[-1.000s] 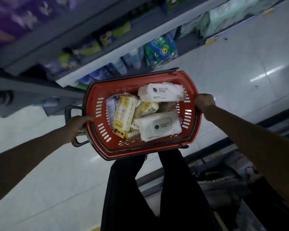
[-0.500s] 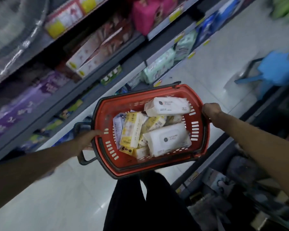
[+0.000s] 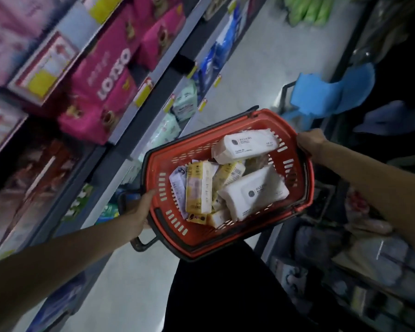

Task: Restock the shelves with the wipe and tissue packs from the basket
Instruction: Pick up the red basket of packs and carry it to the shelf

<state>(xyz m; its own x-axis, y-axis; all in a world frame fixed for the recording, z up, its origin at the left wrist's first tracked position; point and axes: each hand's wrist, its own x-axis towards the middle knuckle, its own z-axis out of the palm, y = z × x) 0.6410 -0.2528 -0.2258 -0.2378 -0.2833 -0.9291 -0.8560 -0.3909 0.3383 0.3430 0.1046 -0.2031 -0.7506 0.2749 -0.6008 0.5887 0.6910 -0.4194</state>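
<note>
Red basket (image 3: 295, 168) carried in the aisle, both hands closed on it: left hand (image 3: 139, 215) grips the near-left rim by the dark handle (image 3: 143, 243), right hand (image 3: 309, 141) grips the far-right rim. Inside: two white wipe packs (image 3: 246, 144), yellow tissue packs (image 3: 198, 188). Shelves (image 3: 120, 133) at left hold pink packs (image 3: 101, 75).

Pink boxes (image 3: 101, 75) crowding the shelf (image 3: 139, 111)
</note>
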